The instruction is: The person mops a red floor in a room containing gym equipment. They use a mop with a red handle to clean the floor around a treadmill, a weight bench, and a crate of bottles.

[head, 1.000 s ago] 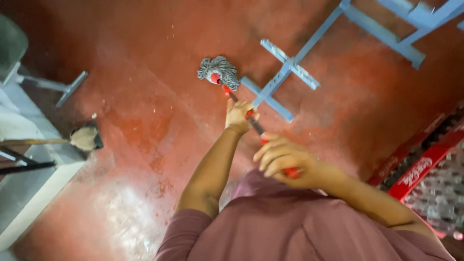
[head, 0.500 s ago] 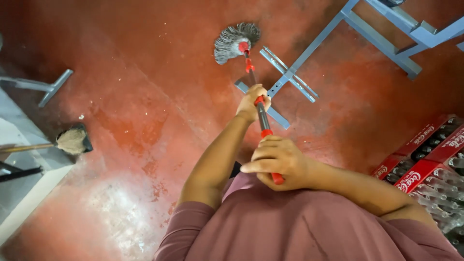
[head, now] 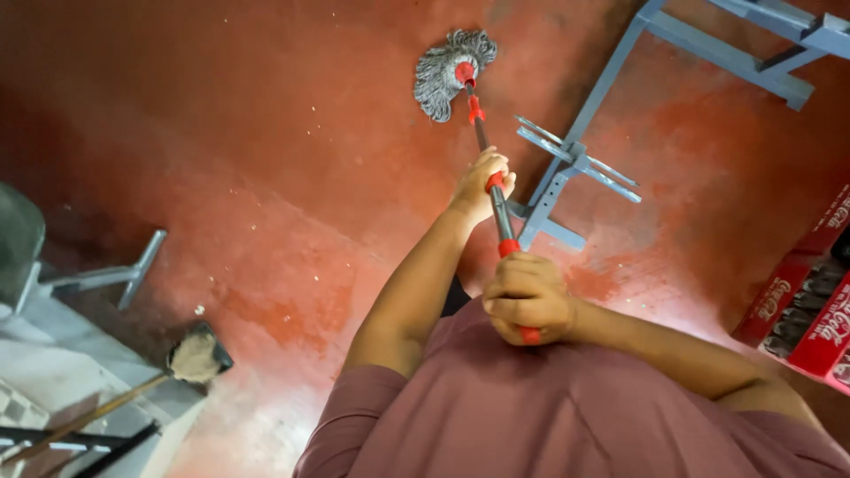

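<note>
Over red floor [head: 266, 177]: left hand [head: 482, 181], right hand [head: 527, 296] both clenched round mop handle [head: 496, 199].

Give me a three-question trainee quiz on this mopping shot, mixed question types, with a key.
1. True or false: both hands grip the mop handle.
2. Which hand sits nearer the grey mop head? A) left hand B) right hand
3. What stands on the red floor just right of the handle?

Key:
1. True.
2. A: the left hand is further along the handle, while the right hand holds the end by the chest.
3. A blue-grey metal frame.
</note>
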